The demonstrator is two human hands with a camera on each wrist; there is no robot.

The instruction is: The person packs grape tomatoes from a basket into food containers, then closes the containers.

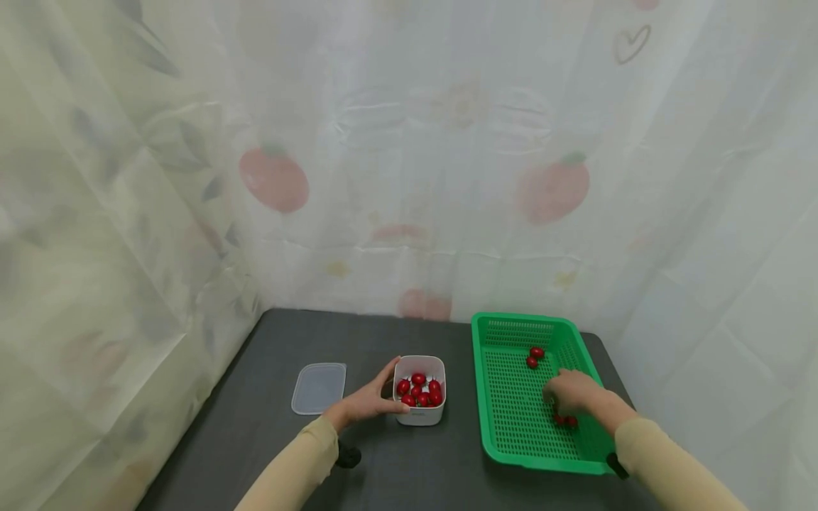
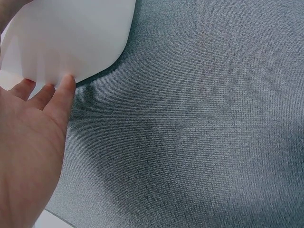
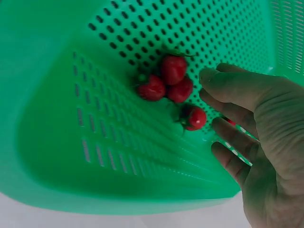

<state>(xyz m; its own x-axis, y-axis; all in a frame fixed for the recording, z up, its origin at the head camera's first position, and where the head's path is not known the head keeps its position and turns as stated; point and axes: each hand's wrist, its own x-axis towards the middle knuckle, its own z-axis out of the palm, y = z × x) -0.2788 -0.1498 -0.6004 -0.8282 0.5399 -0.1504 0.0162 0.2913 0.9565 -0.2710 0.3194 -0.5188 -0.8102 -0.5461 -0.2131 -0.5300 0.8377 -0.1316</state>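
My left hand [image 1: 367, 399] holds a white square container [image 1: 418, 417] at its left side, thumb at the front and fingers toward the back. Inside it lie several cherry tomatoes [image 1: 422, 399]. In the left wrist view, fingertips rest against the container's smooth wall [image 2: 80, 33]. Over at the right, my right hand [image 1: 575, 392] reaches down into a green plastic basket [image 1: 483, 397]. Its fingers are parted and loosely bent beside a cluster of cherry tomatoes [image 3: 173, 70] near the basket wall, with nothing between them. Green stems show on the tomatoes.
A translucent lid [image 1: 319, 388] lies on the dark table [image 1: 377, 468] left of the container. Two more cherry tomatoes [image 1: 536, 353] sit toward the back of the basket. Printed curtains [image 1: 409, 177] hang behind the table and along both sides.
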